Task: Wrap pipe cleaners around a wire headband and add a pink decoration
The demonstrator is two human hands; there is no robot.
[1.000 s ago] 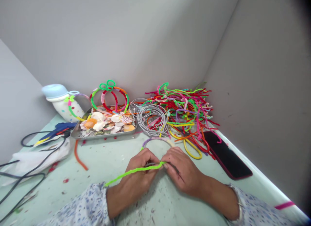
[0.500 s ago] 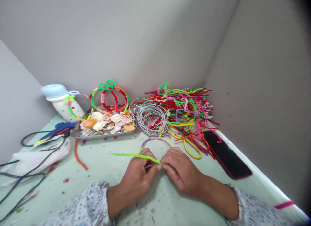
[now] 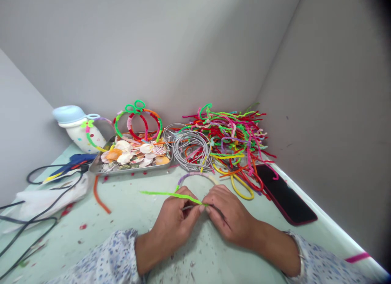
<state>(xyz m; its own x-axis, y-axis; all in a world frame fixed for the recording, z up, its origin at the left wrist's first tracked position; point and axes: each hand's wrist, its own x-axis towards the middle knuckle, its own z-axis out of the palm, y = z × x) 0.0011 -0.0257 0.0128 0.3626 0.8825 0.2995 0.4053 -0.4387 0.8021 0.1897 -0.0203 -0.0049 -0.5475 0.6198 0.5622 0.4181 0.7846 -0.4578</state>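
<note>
Plain grey walls (image 3: 159,52) meeting in a corner, pale green tabletop (image 3: 128,206) below, soft even light

No legible text, label, brand, number or sign is found in this view. The blue glue gun (image 3: 76,162) shows small marks on its body, but these are probably too small and blurred to read. The white bottle (image 3: 84,137) carries coloured spots and a pipe-cleaner flower, with no lettering that can be made out. The dark phone (image 3: 285,194) shows a plain black surface with no characters. The green pipe cleaner (image 3: 171,195) and the metal tray (image 3: 130,173) bear no readable marking. The pink strip (image 3: 357,257) on the counter's edge shows no characters.
</note>
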